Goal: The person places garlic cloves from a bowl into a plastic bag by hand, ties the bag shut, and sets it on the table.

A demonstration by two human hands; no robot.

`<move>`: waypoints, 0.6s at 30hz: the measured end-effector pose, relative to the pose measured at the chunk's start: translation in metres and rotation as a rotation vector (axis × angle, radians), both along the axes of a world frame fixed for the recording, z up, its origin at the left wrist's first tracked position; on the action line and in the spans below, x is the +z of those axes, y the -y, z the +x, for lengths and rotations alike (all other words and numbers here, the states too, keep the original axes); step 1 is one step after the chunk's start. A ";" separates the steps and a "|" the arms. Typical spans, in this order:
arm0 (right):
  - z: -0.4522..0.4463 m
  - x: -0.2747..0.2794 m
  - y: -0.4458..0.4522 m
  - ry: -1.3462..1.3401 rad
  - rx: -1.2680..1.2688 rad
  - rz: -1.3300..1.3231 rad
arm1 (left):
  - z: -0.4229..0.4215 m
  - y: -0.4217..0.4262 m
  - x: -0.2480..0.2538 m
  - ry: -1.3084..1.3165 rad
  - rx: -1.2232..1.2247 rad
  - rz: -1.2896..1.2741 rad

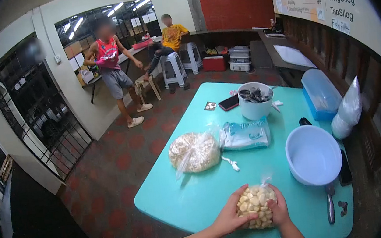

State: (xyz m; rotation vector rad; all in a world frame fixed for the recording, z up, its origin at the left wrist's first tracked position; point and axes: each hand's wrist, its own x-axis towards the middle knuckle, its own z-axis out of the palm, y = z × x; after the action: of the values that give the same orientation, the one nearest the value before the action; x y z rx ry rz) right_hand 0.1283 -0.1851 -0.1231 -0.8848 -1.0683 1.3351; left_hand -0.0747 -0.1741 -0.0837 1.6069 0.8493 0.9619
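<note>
A clear knotted plastic bag of peeled garlic cloves (255, 198) is gripped between my hands at the near side of the turquoise table (176, 198). My left hand (239, 213) presses on its left side, thumb across the front. On the opposite side my right hand (278, 206) closes around the bag. Beyond them lies a bigger clear bag of pale chopped pieces (194, 152), beside a blue and white plastic packet (245, 135). A twisted white strip (231, 163) rests in front of these. To the right of my hands stands a white plastic bowl (313, 156).
A white bucket (256, 109) with dark contents and a phone (229, 103) sit farther back. A metal-handled knife (330, 206), coins (343, 208) and a blue lidded container (322, 97) are at right. One person (109, 57) stands; another (172, 36) sits.
</note>
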 end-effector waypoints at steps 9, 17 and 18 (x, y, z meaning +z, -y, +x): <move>-0.006 0.041 0.005 0.515 -0.235 0.043 | 0.018 -0.054 0.003 -0.148 -0.001 0.036; -0.024 0.088 -0.012 1.284 -0.132 0.493 | 0.017 -0.055 0.006 -0.198 -0.018 0.099; -0.023 0.084 -0.015 1.247 -0.129 0.488 | 0.017 -0.055 0.010 -0.174 -0.005 0.071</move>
State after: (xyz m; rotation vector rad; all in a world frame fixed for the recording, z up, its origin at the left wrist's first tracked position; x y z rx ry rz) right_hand 0.1056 -0.1706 -0.0394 -1.3829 -2.0997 0.2399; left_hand -0.0580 -0.1190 -0.0734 1.7720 0.9377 0.8665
